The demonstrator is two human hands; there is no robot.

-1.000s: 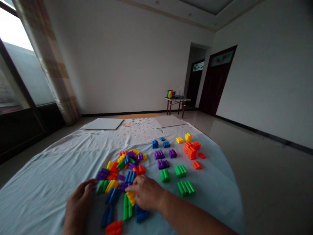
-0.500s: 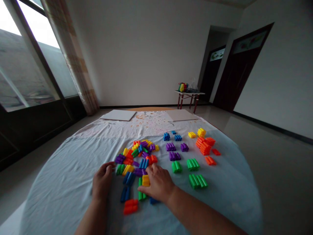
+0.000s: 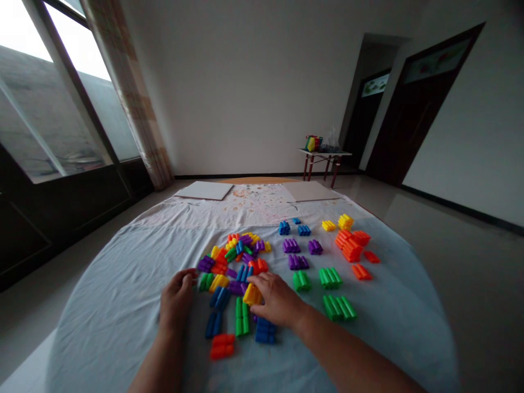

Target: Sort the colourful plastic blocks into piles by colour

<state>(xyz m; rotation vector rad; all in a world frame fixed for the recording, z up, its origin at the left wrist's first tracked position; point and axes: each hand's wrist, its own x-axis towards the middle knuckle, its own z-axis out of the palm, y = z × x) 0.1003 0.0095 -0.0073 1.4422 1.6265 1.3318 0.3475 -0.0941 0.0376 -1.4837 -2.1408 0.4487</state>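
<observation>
Head view. The right hand point(image 3: 275, 300) was positioned near the middle of the cloth-covered table point(image 3: 106, 278). Its thumb and fingers were pressed against opposite sides of a yellow block point(image 3: 252, 294), pinching it. The yellow block was at the near right part of the mixed blocks, beside a purple block point(image 3: 236, 287).

The left hand point(image 3: 176, 299) was positioned at the left edge of the mixed blocks. Its fingers were loosely bent, with the thumb slightly apart from them. The fingertips were just beside a green block point(image 3: 206, 281); contact could not be confirmed.

Between the two forearms, toward the near side, lay two dark blue blocks point(image 3: 220, 298), a green pair point(image 3: 242, 316) placed lengthwise, a blue cluster point(image 3: 266, 331) and an orange block point(image 3: 222, 347), the last being nearest. On the far side of the hands, the mixed pile point(image 3: 231, 254) contained orange, yellow, purple, blue and green pieces.

To the right, blocks were grouped by colour: a green group point(image 3: 339, 308) nearest, a purple group point(image 3: 291, 245) behind it, and a blue group point(image 3: 284, 227) farther still. At far right, an orange stack point(image 3: 351, 248) stood on the near side of a yellow group point(image 3: 345, 221). A white board point(image 3: 207, 190) lay at far left and a beige board point(image 3: 311, 191) at far right.
</observation>
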